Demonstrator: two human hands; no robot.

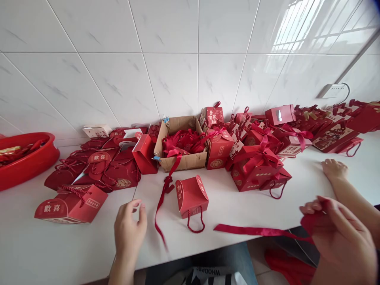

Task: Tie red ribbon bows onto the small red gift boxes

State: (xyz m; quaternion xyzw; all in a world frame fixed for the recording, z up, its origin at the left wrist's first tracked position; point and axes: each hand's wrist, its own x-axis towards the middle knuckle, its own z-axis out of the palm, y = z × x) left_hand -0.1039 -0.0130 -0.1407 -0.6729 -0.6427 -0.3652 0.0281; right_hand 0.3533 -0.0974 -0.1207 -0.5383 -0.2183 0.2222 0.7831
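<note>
My left hand [130, 225] is just above the table's front edge, its thumb and fingers loosely curled and apart, with nothing visible in them. On the right, my right hand [341, 237] pinches a bunched red ribbon [252, 230], whose free tail stretches left across the table. Between my hands stands a small red gift box [191, 194] with a rope handle hanging toward me. Another red ribbon [162, 198] trails out of the cardboard box [181, 163] and dangles beside my left hand. More tangled red ribbon fills that box.
Red gift boxes [118, 170] are piled on the left, near a red basin [29, 170]. Boxes tied with ribbon bows [255, 172] crowd the right. Another person's hand [335, 169] rests on the table there. A tiled wall [169, 79] borders the back.
</note>
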